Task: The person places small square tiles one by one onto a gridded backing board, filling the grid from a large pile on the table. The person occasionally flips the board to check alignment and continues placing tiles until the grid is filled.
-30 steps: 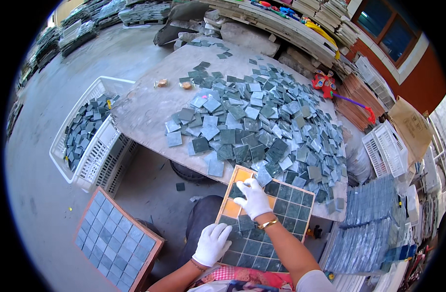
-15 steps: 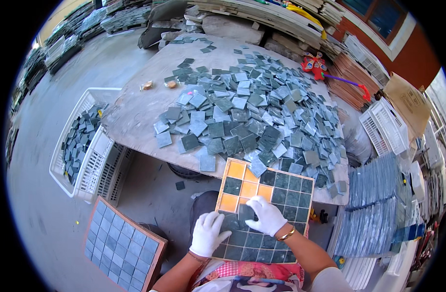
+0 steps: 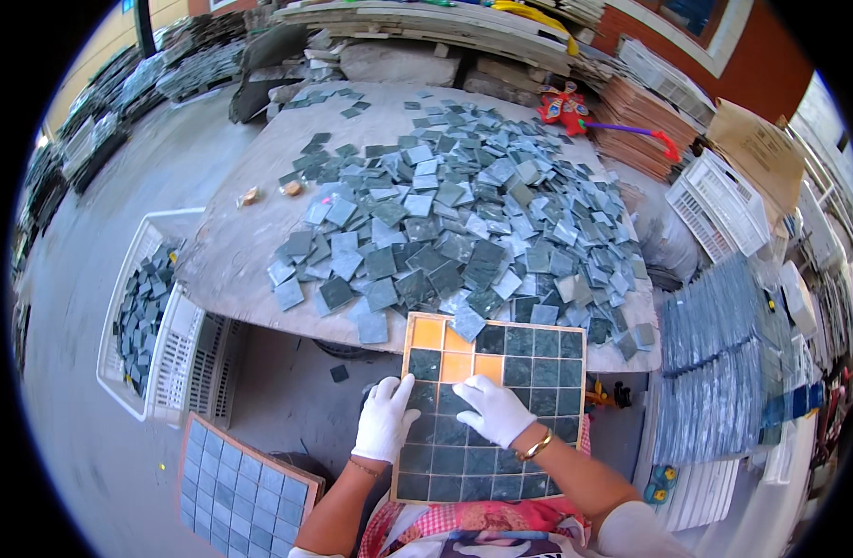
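A gridded wooden tray [image 3: 585, 358] with an orange bottom lies in front of me, most of its cells filled with dark green square stone tiles. Orange shows in several cells toward its upper left. One loose grey-green tile [image 3: 467, 325] rests askew over the tray's far edge. My left hand [image 3: 386, 420], white-gloved with fingers stretched out, touches the tray's left side beside a dark tile [image 3: 424, 397]. My right hand [image 3: 496, 412], also gloved, has its fingers apart and its fingertips on a tile in the same row; that tile is partly covered.
Beyond the tray, a heap of loose tiles [image 3: 417, 232] covers much of the table [image 3: 226, 251]. A white crate [image 3: 143, 223] of tiles stands left, above another filled tile panel [image 3: 245, 488]. Stacked grey sheets [image 3: 710, 372] stand right. A red toy [image 3: 564, 109] lies at the table's far right.
The left cell of the third row, orange before, now holds a dark tile. My left hand has moved up along the tray's side. The whole view has shifted slightly.
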A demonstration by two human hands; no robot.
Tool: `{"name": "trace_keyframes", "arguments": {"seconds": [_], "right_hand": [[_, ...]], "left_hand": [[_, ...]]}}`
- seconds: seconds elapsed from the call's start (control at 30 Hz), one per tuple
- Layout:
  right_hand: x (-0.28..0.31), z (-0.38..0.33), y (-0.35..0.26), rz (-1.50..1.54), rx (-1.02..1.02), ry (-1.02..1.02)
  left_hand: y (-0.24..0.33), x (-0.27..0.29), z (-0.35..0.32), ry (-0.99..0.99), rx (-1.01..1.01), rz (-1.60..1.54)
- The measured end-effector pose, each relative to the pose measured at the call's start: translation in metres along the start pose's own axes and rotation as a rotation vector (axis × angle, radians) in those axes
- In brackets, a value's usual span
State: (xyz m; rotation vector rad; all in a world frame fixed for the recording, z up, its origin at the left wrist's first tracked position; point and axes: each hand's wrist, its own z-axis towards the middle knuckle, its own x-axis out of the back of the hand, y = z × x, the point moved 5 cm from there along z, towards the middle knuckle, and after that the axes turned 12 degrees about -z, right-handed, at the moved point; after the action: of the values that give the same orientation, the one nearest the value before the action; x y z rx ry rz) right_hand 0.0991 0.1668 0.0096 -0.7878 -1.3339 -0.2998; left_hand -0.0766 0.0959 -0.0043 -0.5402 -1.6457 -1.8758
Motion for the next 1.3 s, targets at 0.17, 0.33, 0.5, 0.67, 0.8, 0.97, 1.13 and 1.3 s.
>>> {"name": "trace_keyframes", "arguments": {"seconds": [0.17,0.33,0.5,0.67,0.8,0.97,1.13,1.3], "right_hand": [[0.032,0.029,0.027,-0.097,-0.106,0.217],[0.036,0.082,0.037,-0.363,-0.279,0.120],[0.045,0.101,0.071,-0.250,-0.163,0.225],[0.054,0.104,0.104,0.335,-0.358,0.182],[0.070,0.116,0.116,0.060,-0.230,0.391],[0.073,0.138,0.097,-0.115,-0.330,0.446],[0.074,0.151,0.098,-0.097,-0.425,0.534],[0.066,0.164,0.067,-0.483,-0.249,0.115]], "left_hand": [[0.004,0.000,0.003,0.071,0.076,0.046],[0.021,-0.036,-0.018,0.023,0.143,0.229],[0.025,-0.049,-0.019,0.011,0.007,0.329],[0.020,-0.047,-0.006,0.001,-0.007,0.313],[0.025,-0.042,0.009,0.019,-0.009,0.302],[0.024,-0.040,0.016,0.090,-0.018,0.284],[0.021,-0.044,0.018,0.039,0.002,0.266],[0.020,-0.040,0.014,0.054,0.009,0.247]]}}
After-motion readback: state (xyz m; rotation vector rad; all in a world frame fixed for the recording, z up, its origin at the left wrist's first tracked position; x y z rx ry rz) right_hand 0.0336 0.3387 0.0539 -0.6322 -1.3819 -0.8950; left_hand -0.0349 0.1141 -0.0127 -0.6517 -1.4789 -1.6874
